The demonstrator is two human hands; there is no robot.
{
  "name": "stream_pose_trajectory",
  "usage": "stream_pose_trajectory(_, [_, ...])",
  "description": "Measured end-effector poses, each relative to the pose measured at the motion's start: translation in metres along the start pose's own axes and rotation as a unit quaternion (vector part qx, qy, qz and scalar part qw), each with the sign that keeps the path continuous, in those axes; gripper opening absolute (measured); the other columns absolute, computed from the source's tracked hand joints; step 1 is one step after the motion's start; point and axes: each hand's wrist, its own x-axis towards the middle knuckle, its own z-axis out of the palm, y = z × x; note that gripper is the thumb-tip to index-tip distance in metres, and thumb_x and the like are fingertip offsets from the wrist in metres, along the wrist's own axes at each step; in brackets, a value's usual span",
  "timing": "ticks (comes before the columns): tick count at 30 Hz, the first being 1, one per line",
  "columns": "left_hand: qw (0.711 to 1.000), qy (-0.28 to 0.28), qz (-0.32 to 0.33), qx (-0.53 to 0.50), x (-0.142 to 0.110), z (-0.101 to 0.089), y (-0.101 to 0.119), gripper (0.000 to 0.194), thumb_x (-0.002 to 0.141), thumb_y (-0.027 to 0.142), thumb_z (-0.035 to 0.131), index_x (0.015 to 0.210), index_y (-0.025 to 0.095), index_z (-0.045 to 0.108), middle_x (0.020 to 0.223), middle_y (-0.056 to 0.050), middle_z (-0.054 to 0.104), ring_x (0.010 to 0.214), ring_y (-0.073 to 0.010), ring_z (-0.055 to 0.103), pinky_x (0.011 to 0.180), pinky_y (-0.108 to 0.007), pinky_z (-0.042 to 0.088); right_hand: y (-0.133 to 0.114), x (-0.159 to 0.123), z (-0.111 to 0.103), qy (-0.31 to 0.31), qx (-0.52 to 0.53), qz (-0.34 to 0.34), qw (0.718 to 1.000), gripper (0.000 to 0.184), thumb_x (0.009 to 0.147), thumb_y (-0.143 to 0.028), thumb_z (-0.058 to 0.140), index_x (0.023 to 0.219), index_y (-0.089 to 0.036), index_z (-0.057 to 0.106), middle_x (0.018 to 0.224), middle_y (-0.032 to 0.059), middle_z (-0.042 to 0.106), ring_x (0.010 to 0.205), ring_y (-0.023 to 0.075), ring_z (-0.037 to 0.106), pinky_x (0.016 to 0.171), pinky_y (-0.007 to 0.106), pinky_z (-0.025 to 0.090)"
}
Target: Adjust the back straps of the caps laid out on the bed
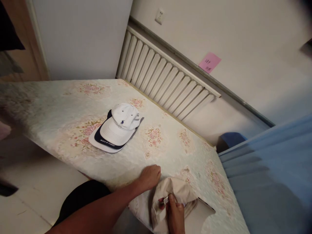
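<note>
A beige cap [178, 188] lies at the near edge of the bed, its brim pointing right and its back opening toward me. My right hand [175, 213] is closed at that opening, thumb and fingers pinching a small metal buckle [166, 200] on the cap's strap. Just left of the cap, my left hand [151, 176] rests as a fist; its fingertips are turned away, so whatever they may hold is hidden. Farther off sits a stack of caps: a white cap [124, 115] with a dark logo on top, over a dark brim [107, 142] with white lettering and another white brim.
Floral-patterned covering [165, 156] spreads over the bed surface. A white radiator [158, 71] runs along the far wall, below a pink note [210, 62] and a socket [159, 16]. Blue curtain [273, 175] hangs at the right. Tiled floor [31, 208] shows at lower left.
</note>
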Motion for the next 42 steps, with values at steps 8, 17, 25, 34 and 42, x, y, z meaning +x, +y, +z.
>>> stream_pose_trajectory(8, [1.000, 0.004, 0.004, -0.004, 0.000, 0.001, -0.001, 0.021, 0.089, 0.025, 0.039, 0.088, 0.019, 0.059, 0.091, -0.005, 0.065, 0.086, -0.0191, 0.060, 0.073, -0.029, 0.040, -0.002, 0.000, -0.001, -0.041, 0.050, 0.052, 0.997, 0.055, 0.076, -0.064, 0.055, 0.060, -0.014, 0.070, 0.050, 0.0042, 0.060, 0.051, 0.0158, 0.053, 0.056, 0.025, 0.043])
stream_pose_trajectory(17, [1.000, -0.013, -0.007, -0.008, -0.001, -0.004, 0.002, 0.024, 0.090, 0.025, 0.037, 0.089, 0.019, 0.059, 0.093, -0.006, 0.065, 0.088, -0.0189, 0.060, 0.074, -0.029, 0.039, -0.003, -0.002, 0.000, -0.040, 0.031, 0.057, 0.997, 0.057, 0.075, -0.066, 0.055, 0.055, -0.015, 0.067, 0.053, 0.0058, 0.062, 0.054, 0.0164, 0.055, 0.059, 0.026, 0.043])
stream_pose_trajectory(25, [1.000, 0.000, 0.001, -0.010, 0.000, -0.001, 0.000, 0.020, 0.088, 0.025, 0.039, 0.089, 0.019, 0.059, 0.092, -0.005, 0.065, 0.086, -0.0189, 0.060, 0.072, -0.029, 0.039, -0.007, -0.003, 0.000, -0.043, 0.037, 0.062, 0.996, 0.056, 0.073, -0.067, 0.056, 0.058, -0.014, 0.068, 0.053, 0.0056, 0.062, 0.055, 0.0172, 0.056, 0.060, 0.026, 0.044])
stream_pose_trajectory(34, [1.000, 0.003, -0.001, -0.011, 0.000, 0.002, -0.001, 0.020, 0.088, 0.025, 0.040, 0.088, 0.019, 0.059, 0.091, -0.005, 0.065, 0.086, -0.0186, 0.060, 0.073, -0.029, 0.040, -0.004, -0.002, 0.000, -0.049, 0.045, 0.056, 0.996, 0.055, 0.076, -0.065, 0.055, 0.060, -0.014, 0.070, 0.053, 0.0050, 0.062, 0.054, 0.0168, 0.055, 0.062, 0.027, 0.045])
stream_pose_trajectory(42, [1.000, 0.016, 0.008, -0.017, 0.001, 0.005, -0.003, 0.020, 0.088, 0.024, 0.040, 0.087, 0.020, 0.059, 0.089, -0.004, 0.065, 0.084, -0.0182, 0.060, 0.072, -0.029, 0.040, -0.012, -0.004, 0.001, -0.037, 0.030, 0.064, 0.997, 0.057, 0.072, -0.068, 0.056, 0.054, -0.015, 0.067, 0.049, 0.0045, 0.059, 0.051, 0.0165, 0.054, 0.057, 0.026, 0.043])
